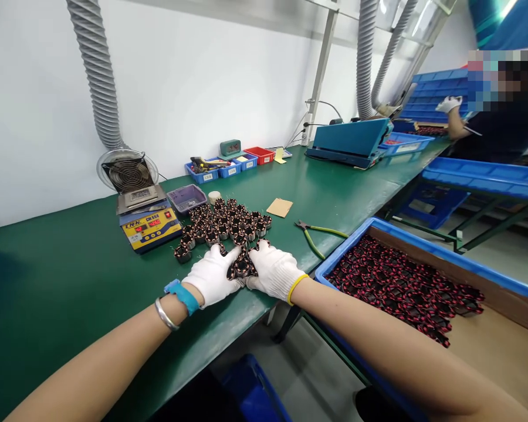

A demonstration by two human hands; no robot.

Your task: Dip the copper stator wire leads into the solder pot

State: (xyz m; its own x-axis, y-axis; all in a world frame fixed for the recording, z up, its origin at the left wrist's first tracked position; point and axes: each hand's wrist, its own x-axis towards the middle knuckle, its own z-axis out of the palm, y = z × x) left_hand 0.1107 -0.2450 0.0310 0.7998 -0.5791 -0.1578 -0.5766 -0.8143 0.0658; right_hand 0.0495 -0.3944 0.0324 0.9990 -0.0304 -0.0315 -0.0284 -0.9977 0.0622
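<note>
My left hand (213, 275), in a white glove with a blue strap at the wrist, presses against the near left side of several copper-wound motor stators (242, 268). On their right side, my right hand (276, 271), in a white glove with a yellow cuff, holds them too. The stators are squeezed between both hands near the table's front edge, and the gloves hide part of them. Just beyond lies a larger cluster of the same stators (222, 223), standing close together with thin wire ends sticking out.
Left of the cluster stands a yellow-blue solder pot (152, 228) with a fan behind it. Green-handled cutters (319, 230) and a cardboard square (280, 207) lie right. A blue crate (488, 269) holds red-black stators. Small bins (229, 169) line the wall. A co-worker (501, 123) sits far right.
</note>
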